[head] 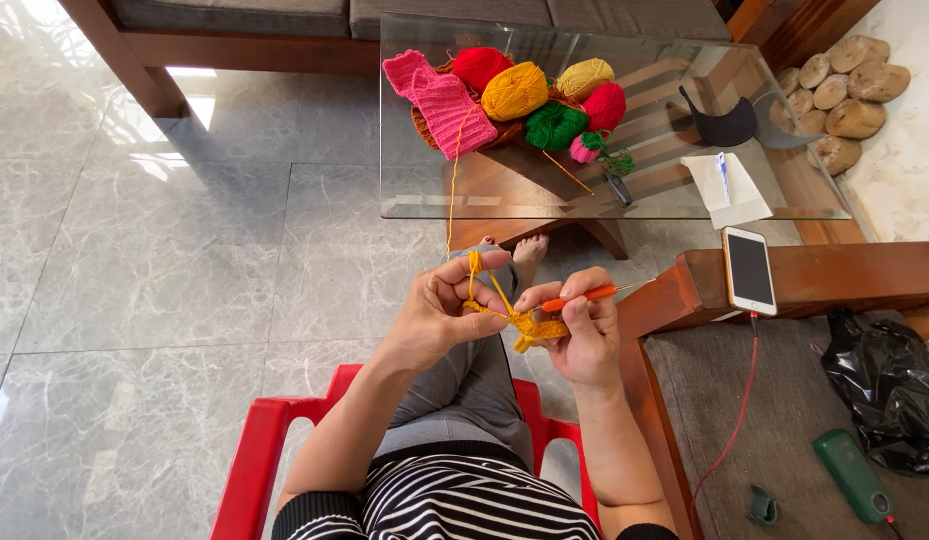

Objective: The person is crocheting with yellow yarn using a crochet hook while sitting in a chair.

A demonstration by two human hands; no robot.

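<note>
The hook's (582,295) tip is hidden in the yellow crochet piece (537,327). The red chair (259,455) and striped top (464,505) run off the bottom edge.

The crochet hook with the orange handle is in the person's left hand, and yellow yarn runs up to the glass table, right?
Not quite. The head view shows the hook in the right hand; the left hand tensions the yellow yarn, which does run up to the glass table.

White phone (749,270), dark blank screen, on wooden armrest; black plastic bag (889,390), perhaps packaging, on seat cushion.
</note>
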